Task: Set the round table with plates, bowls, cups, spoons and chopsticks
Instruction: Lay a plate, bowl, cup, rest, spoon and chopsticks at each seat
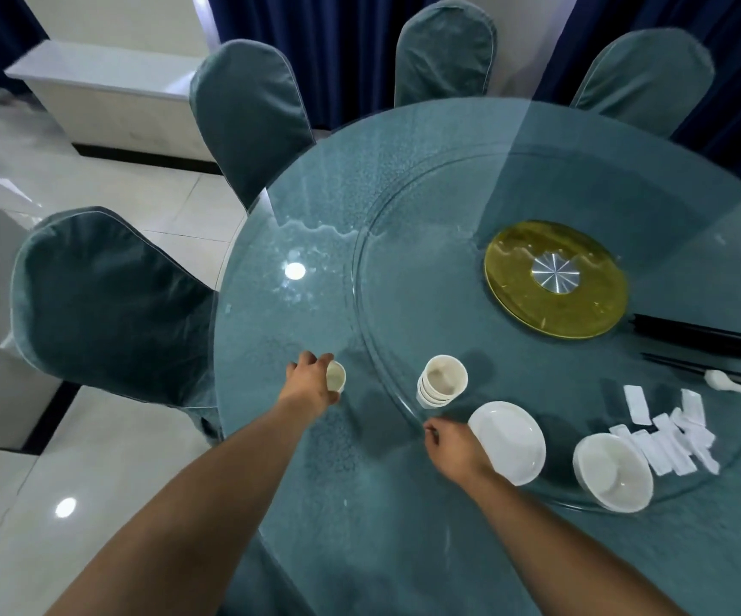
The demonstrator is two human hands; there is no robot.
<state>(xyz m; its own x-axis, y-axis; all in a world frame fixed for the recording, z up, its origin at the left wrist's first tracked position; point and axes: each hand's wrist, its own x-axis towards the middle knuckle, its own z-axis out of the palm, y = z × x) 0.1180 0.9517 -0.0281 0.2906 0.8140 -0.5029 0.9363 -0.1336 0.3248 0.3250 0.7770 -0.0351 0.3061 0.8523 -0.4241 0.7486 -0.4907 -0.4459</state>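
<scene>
1. Being gripped by the left hand (310,379) is a single white cup (335,376), fingers curled round its side, near the left edge of the round table (315,460), outside the glass turntable (404,242).
2. Being extended straight forward is the left forearm, bare.
3. Being held low over the turntable's near rim is the right hand (453,446), fingers loosely curled, grasping nothing, just beside the plates (508,440).
4. Being kept on the turntable are stacked cups (442,381), bowls (613,471), chopsticks (697,344) and a spoon (735,384).
</scene>
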